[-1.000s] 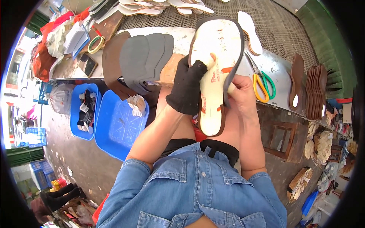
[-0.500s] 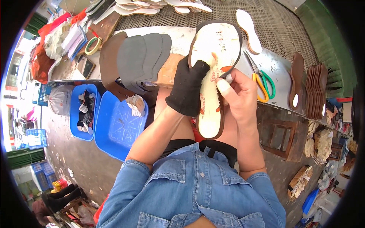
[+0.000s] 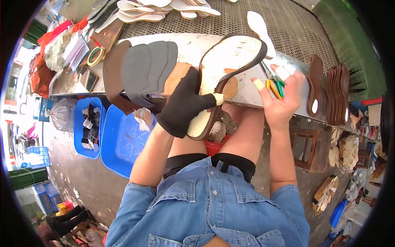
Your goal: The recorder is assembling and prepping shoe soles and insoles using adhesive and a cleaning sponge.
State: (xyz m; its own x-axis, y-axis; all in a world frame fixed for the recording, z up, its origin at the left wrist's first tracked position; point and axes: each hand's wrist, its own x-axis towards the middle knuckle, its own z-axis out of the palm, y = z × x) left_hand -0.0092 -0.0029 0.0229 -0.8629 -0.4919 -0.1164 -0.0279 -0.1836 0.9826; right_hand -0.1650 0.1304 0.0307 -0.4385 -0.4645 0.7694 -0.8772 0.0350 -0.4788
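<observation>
My left hand [image 3: 189, 103], in a black glove with a bare thumb tip, is closed around the waist of a pale insole [image 3: 226, 53]. A dark strip [image 3: 246, 69] runs along the insole's edge, and the glove covers its middle. The insole tilts, toe end up to the right and heel toward my lap. My right hand [image 3: 284, 96], with pale tape on its fingers, is apart from the insole. Its thumb and fingers are spread over a pair of scissors [image 3: 275, 86] with yellow and green handles, lying on the bench; no grip on them shows.
Grey and brown sheets [image 3: 146, 68] lie stacked left on the bench [image 3: 251, 86]. Brown insoles [image 3: 337, 94] stand in a row at right; a white insole [image 3: 261, 33] and a white pile [image 3: 168, 8] lie beyond. Blue tubs [image 3: 123, 144] sit at lower left, a wooden frame [image 3: 317, 150] at right.
My right hand has let go of the insole's edge and moved right to the scissors. The left hand has turned the insole clockwise and shifted slightly left, its thumb now over the waist.
</observation>
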